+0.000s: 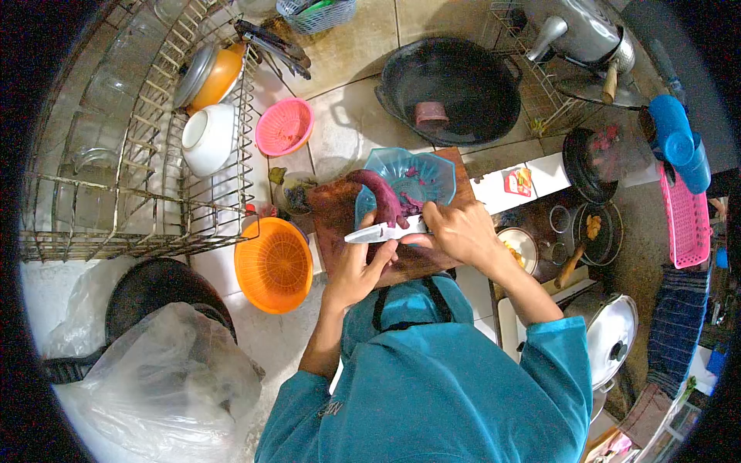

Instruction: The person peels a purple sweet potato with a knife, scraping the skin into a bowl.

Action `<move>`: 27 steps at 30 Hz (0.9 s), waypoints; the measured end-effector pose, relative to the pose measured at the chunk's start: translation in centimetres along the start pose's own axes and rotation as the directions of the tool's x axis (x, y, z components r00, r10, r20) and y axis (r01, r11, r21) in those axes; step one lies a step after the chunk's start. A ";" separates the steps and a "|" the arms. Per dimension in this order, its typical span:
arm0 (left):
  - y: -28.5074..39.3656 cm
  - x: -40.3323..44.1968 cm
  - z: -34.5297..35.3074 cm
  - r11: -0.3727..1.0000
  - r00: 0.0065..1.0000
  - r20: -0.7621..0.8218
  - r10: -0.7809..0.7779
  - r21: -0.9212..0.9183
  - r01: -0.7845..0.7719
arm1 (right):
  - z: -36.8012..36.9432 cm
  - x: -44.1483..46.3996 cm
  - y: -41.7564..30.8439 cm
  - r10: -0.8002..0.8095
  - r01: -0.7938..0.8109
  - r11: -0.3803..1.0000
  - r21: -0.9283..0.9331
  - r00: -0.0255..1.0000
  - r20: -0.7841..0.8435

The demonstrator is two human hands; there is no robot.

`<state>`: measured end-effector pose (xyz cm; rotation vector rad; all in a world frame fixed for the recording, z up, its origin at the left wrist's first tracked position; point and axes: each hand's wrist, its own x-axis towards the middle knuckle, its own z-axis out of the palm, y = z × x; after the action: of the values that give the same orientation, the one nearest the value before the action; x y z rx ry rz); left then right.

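A long, curved purple vegetable arches over the left side of a clear blue bowl. Its near end is at my left hand, whose fingers close around it, partly hidden behind the blade. In my right hand is a small knife, its pale blade pointing left across the vegetable's near end. Small purple pieces lie inside the bowl. Under the bowl and both hands is a brown wooden board.
An orange basket and a pink basket stand left, beside a wire dish rack. A large black basin sits behind the board. To the right are a frying pan and a lidded pot.
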<state>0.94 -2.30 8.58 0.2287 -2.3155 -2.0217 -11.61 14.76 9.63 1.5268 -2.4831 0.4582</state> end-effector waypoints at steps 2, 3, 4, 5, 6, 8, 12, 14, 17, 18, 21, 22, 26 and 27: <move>0.9 0.0 -0.4 0.999 0.998 0.070 0.003 0.034 -0.005 | -0.3 -0.1 -0.1 -0.035 0.035 0.999 -0.002 0.999 -0.027; 1.1 0.1 -0.5 0.999 0.994 0.105 0.004 0.052 -0.010 | -0.6 -0.1 -0.2 -0.034 0.034 0.999 0.003 0.999 -0.012; 0.9 0.0 -0.6 0.998 0.994 0.104 0.041 0.044 -0.046 | -0.9 -0.1 -0.3 -0.033 0.033 0.999 0.008 0.999 0.003; 0.6 0.0 -0.7 0.996 0.992 0.103 0.077 0.037 -0.081 | -1.2 -0.1 -0.4 -0.032 0.032 0.999 0.013 0.999 0.018; 0.4 0.0 -0.8 0.993 0.988 0.104 0.113 0.029 -0.117 | -1.4 -0.1 -0.5 -0.031 0.031 0.999 0.008 0.999 0.018; 0.9 -0.1 -0.8 0.998 0.995 0.089 0.041 0.039 -0.044 | -1.7 -0.2 -0.6 -0.031 0.031 1.000 -0.003 0.999 0.021; 1.2 0.4 -0.6 0.946 0.974 0.032 0.223 0.235 -0.224 | -2.0 -0.3 -0.6 -0.024 0.024 0.999 -0.027 1.000 0.012; 1.1 0.3 -0.4 0.918 0.959 -0.012 0.283 0.293 -0.267 | -1.8 -0.5 -0.6 0.013 -0.012 0.999 -0.043 1.000 0.028; 1.3 0.6 -0.4 0.931 0.969 -0.006 0.245 0.279 -0.234 | -1.7 -0.5 -0.7 0.030 -0.029 0.999 -0.043 0.999 0.019; 1.4 0.7 -0.4 0.944 0.978 0.008 0.210 0.258 -0.205 | -1.7 -0.6 -0.7 0.036 -0.035 0.998 -0.049 0.999 0.008; 1.5 0.5 -0.3 0.991 0.997 -0.029 0.066 0.122 -0.062 | -1.8 -0.6 -0.9 0.046 -0.047 0.997 -0.066 0.999 -0.014; 1.5 0.4 -0.1 0.993 0.997 -0.044 0.057 0.107 -0.052 | -2.1 -0.5 -1.0 0.046 -0.047 0.996 -0.074 0.999 -0.014; 0.3 0.3 0.2 0.983 0.988 -0.074 0.134 0.137 -0.123 | -1.7 -0.7 -0.7 0.021 -0.021 0.997 -0.074 1.000 0.005; 0.0 0.3 0.2 0.972 0.981 -0.074 0.181 0.167 -0.167 | -1.7 -0.7 -0.7 0.029 -0.029 0.997 -0.073 1.000 0.007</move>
<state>0.61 -2.12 8.56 0.1149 -2.3532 -1.7130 -10.70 15.69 11.14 1.4699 -2.5020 0.3618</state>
